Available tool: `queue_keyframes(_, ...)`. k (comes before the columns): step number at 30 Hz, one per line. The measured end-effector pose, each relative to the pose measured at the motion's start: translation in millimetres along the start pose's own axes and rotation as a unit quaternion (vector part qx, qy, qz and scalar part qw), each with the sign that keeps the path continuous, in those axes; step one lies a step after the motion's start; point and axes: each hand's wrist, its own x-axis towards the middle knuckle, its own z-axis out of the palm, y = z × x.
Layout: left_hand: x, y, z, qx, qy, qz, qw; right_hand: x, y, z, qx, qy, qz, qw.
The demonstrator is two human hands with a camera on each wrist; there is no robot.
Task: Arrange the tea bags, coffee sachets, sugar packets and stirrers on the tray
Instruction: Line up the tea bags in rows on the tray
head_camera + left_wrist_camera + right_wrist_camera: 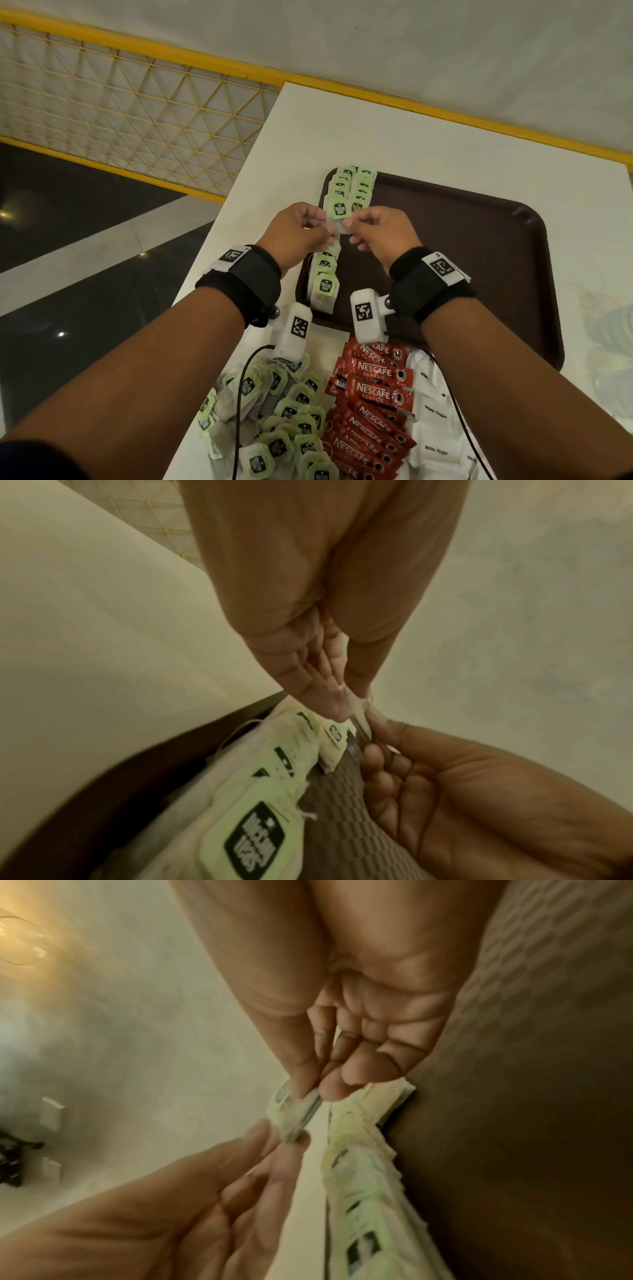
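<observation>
Head view: one green-tagged white paper tea bag point(337, 219), pinched at either end by left hand point(297, 233) and right hand point(382, 236), fingers point(352, 224) pressed together on it; held just above the row of tea bags point(349, 186) along the left edge of the dark brown plastic tray point(479, 246), long axis left-right, both hands equally near.

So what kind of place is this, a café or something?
Probably a café or canteen counter, though I can't be sure. A brown serving tray sits on a white table, with heaps of tea bags, Nescafé sachets and sugar packets beside it.
</observation>
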Motion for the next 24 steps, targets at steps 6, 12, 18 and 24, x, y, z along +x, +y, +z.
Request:
queue_keyframes(6, -6.9, -1.7, -13.0, 0.108, 0.014, 0.009, 0.994, 14.8, 17.9, -6.4, -0.028, 0.069, 0.089, 0.993)
queue_keyframes(12, -21.8, -1.9, -27.1, 0.100, 0.028, 0.003, 0.995, 22.3, 19.3, -2.2, -0.065, 0.071, 0.105, 0.990)
queue_keyframes(18, -45.2, -1.5, -51.5, 0.104, 0.025, -0.004, 0.994, 16.9, 17.1, -3.0, -0.114, 0.085, 0.109, 0.984)
queue_keyframes(24, -87.7, -13.2, -92.6, 0.164, 0.015, -0.020, 0.986, -44.8, -11.6, 2.5, -0.250, 0.009, -0.015, 0.968)
